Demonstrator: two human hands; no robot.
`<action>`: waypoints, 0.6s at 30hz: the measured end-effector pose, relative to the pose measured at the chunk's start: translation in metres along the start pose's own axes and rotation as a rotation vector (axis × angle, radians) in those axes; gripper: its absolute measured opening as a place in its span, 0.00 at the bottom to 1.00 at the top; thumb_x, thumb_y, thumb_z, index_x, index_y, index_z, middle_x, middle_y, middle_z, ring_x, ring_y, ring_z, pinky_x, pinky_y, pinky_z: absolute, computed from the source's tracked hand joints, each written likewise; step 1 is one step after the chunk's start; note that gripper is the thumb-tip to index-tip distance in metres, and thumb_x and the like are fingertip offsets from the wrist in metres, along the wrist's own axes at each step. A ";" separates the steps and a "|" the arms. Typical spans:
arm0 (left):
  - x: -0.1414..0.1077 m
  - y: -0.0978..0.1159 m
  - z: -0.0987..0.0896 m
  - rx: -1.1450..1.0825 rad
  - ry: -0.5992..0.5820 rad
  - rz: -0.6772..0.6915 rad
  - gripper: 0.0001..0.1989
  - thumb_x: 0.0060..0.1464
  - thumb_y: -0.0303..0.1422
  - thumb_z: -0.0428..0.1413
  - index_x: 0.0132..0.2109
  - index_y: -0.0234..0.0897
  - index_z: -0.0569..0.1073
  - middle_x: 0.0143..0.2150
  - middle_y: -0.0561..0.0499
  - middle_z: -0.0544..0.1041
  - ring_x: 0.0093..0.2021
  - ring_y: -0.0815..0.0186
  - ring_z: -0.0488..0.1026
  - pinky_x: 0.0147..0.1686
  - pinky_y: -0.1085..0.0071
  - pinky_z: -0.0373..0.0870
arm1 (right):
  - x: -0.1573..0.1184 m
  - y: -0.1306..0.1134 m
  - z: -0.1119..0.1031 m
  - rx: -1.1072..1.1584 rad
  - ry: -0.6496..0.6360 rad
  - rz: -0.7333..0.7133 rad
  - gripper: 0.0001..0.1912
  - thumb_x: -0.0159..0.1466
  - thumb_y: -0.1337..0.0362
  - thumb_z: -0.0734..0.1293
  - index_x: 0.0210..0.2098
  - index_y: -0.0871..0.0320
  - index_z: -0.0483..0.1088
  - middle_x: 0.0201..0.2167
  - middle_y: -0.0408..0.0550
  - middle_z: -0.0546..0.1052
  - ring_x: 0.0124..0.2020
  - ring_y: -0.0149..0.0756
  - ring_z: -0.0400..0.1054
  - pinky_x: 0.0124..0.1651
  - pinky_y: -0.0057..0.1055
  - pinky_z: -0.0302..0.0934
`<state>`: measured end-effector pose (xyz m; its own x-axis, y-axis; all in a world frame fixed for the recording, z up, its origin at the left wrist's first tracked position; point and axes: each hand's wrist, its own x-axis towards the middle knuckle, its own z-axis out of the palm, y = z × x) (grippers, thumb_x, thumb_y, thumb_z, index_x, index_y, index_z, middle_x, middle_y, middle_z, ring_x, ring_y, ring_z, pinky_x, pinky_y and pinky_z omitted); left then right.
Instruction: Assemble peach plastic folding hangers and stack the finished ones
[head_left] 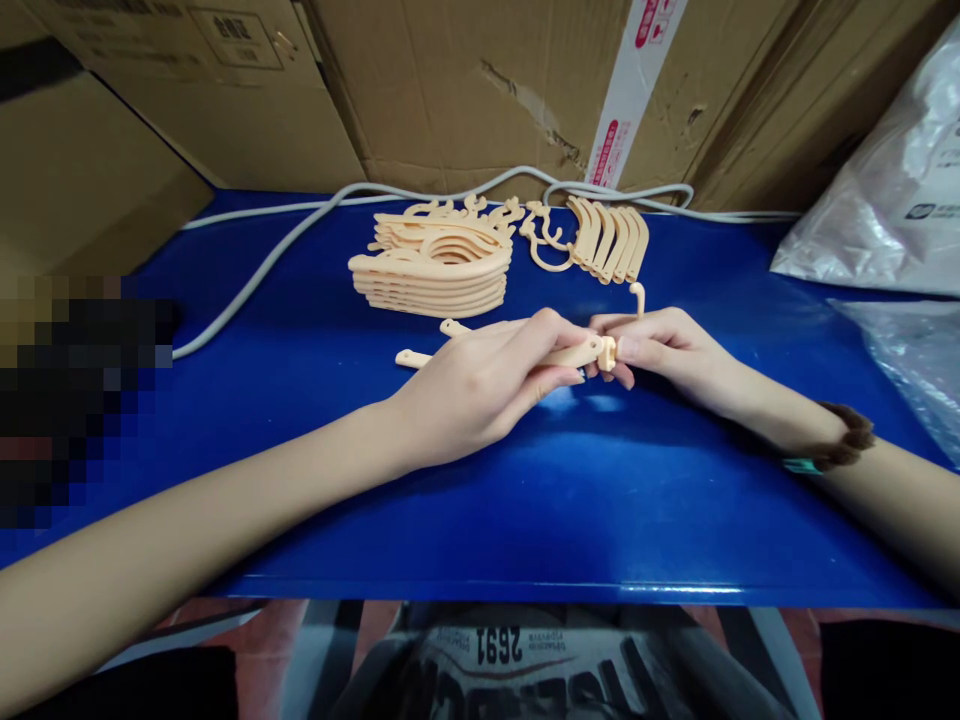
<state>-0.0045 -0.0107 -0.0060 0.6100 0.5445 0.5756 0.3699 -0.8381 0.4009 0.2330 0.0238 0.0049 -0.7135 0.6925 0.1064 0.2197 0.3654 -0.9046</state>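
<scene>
My left hand (480, 385) is closed around two cream plastic hanger arms (579, 354), whose rounded, holed ends stick out on both sides of the fist. In the fingers of my right hand (679, 345) is a cream hanger hook (637, 297), its bent tip rising above the thumb. The hook's blocky base (607, 352) meets the right ends of the arms; whether they are joined I cannot tell. Behind the hands stands a stack of folded hangers (431, 290). To its right lie several loose hanger arms (611, 240) in a row, with loose hooks (551, 266) beside them.
A grey cable (300, 250) runs along the back of the blue table (570, 520). Cardboard boxes (450, 90) form a wall behind it. Clear plastic bags (885, 200) lie at the right. A pixelated dark area covers the left edge.
</scene>
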 end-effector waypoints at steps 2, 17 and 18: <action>-0.001 -0.001 0.000 0.062 0.011 0.044 0.07 0.66 0.28 0.50 0.50 0.34 0.67 0.44 0.49 0.78 0.43 0.69 0.77 0.43 0.75 0.73 | 0.000 -0.001 0.000 -0.004 -0.001 0.001 0.22 0.67 0.53 0.63 0.21 0.59 0.68 0.28 0.44 0.71 0.31 0.30 0.64 0.40 0.30 0.56; 0.004 -0.004 -0.002 0.422 0.013 0.257 0.10 0.68 0.30 0.47 0.48 0.29 0.70 0.34 0.48 0.77 0.31 0.66 0.72 0.32 0.71 0.66 | 0.000 -0.002 0.000 -0.045 0.048 0.068 0.22 0.64 0.52 0.67 0.20 0.60 0.71 0.22 0.42 0.67 0.24 0.26 0.57 0.29 0.30 0.51; 0.004 -0.005 -0.001 0.416 -0.001 0.235 0.10 0.68 0.30 0.47 0.48 0.29 0.70 0.34 0.48 0.77 0.32 0.66 0.72 0.33 0.71 0.66 | 0.000 -0.002 -0.001 -0.060 0.053 0.073 0.22 0.64 0.52 0.67 0.20 0.60 0.71 0.22 0.42 0.68 0.25 0.27 0.58 0.30 0.30 0.51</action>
<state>-0.0048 -0.0049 -0.0050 0.7113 0.3393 0.6156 0.4710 -0.8801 -0.0592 0.2328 0.0239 0.0075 -0.6585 0.7498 0.0641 0.3105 0.3482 -0.8845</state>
